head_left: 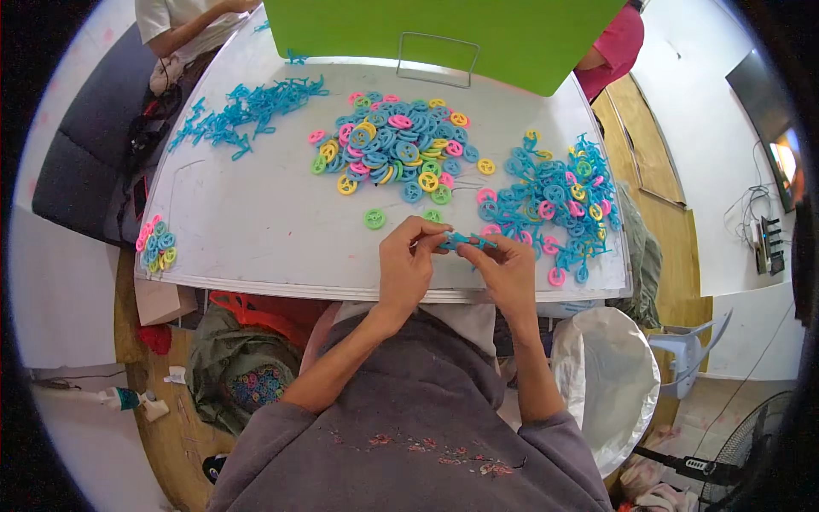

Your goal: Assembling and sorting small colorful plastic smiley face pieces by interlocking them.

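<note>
Close to the table's front edge, both my hands are closed on one small blue plastic part. My left hand pinches its left end between thumb and fingers, and my right hand grips its right end. Fingers cover much of it, so its full shape is hidden. Just beyond my left hand lie two loose green wheels, one of them a spoked green wheel. Farther off is a heap of blue, pink, yellow and green wheels. To the right sits a pile of blue parts with coloured wheels.
Blue stick-like parts spread over the far left of the white table. A small wheel cluster sits at its left corner. A green board stands at the back, with people either side. Below are a sack of small parts and a silver bag.
</note>
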Available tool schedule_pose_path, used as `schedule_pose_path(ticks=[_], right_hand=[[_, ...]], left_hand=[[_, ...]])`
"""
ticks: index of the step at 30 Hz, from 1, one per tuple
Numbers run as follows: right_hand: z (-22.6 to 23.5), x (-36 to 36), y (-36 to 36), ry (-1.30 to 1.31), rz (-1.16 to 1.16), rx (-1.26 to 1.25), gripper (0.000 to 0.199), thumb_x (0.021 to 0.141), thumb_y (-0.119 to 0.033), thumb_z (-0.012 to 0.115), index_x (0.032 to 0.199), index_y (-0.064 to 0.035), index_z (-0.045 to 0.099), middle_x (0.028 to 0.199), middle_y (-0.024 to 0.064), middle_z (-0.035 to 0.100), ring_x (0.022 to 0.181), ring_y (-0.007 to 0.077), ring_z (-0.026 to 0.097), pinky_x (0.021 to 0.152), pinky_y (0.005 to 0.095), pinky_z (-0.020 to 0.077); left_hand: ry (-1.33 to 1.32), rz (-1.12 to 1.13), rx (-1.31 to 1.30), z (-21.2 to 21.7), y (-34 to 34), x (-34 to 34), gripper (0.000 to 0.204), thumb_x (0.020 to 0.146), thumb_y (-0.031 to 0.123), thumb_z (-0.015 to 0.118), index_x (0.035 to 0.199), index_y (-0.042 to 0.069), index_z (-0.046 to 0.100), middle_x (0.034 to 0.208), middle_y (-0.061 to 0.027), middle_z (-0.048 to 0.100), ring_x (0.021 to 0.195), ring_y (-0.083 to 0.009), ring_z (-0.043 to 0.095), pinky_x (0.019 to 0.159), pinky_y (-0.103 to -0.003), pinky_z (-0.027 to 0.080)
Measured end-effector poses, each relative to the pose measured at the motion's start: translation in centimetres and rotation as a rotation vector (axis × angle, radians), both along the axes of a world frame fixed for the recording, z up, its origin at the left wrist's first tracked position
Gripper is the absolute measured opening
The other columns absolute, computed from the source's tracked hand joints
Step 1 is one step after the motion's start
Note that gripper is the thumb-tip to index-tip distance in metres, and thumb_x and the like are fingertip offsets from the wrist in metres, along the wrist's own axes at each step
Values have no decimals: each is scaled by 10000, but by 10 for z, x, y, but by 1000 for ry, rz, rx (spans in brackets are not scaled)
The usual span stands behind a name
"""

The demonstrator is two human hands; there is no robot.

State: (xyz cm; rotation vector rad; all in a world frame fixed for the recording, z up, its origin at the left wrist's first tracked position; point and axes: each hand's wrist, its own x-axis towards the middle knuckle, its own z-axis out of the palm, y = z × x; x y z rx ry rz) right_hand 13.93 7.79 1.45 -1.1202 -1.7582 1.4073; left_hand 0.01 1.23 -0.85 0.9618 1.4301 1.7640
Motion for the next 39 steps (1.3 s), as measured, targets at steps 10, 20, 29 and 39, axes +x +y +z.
schedule_pose_path(ticks=[10, 20, 29, 39], right_hand=[[-7, -8, -5, 200, -78, -320, 177, 853, -123, 692, 961, 17, 679, 840, 67, 696, 760, 84, 625, 670, 202, 456], [-3, -3, -3, 60, -50, 82, 137, 831, -70, 703, 936, 15, 679, 803, 16, 671, 717, 54, 571, 628, 212, 441], [5, 51, 8, -76, -54, 147, 101, 863, -51, 658, 942, 9, 677, 782, 7, 646, 704, 54, 556, 619, 210, 433], [-32, 99, 42, -416, -563, 617, 223, 780, -198, 756, 914, -28, 703, 861, 92, 628, 792, 179, 563, 671, 330, 428]], left_hand=[[75, 42, 105, 1, -2, 1, 124, 900, -65, 504, 955, -32, 611, 925, -92, 646, 798, -128, 605, 727, -265, 527], [-6, -110, -37, 18, -1, -11, 84, 868, -49, 564, 935, -15, 602, 855, -79, 646, 729, -111, 588, 659, -250, 477], [328, -256, -145, 19, 21, -2, 263, 821, 19, 645, 1082, 21, 606, 986, -98, 647, 894, -173, 620, 745, -287, 508], [1687, -165, -59, -22, 148, -35, 438, 951, 329, 456, 1347, 143, 461, 1402, -135, 425, 1352, -393, 285, 1106, -555, 202]])
